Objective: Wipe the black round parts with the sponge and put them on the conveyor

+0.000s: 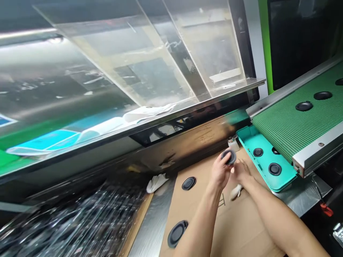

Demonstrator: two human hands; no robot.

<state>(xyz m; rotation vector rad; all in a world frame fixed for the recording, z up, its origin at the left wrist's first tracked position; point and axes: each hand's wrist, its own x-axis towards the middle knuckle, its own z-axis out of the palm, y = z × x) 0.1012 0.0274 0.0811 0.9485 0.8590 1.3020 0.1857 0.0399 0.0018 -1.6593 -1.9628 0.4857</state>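
Note:
My left hand (220,170) is closed on a black round plastic part (230,157), which has a raised rim and is held above the cardboard sheet (241,225). Close beside it is my right hand (240,172), its fingers smeared by motion; whether they touch the part is unclear. Two more black round parts lie on the cardboard: one (189,183) left of my hands, another (177,233) nearer me, partly behind my left forearm. A small white crumpled piece (236,192) lies under my right wrist.
A green conveyor belt (292,125) at right carries several black parts. Below its end, a teal tray (277,189) holds more. A small white bottle (233,143) stands behind my hands. At left are a white glove (157,182) and a plastic-covered pile (80,217).

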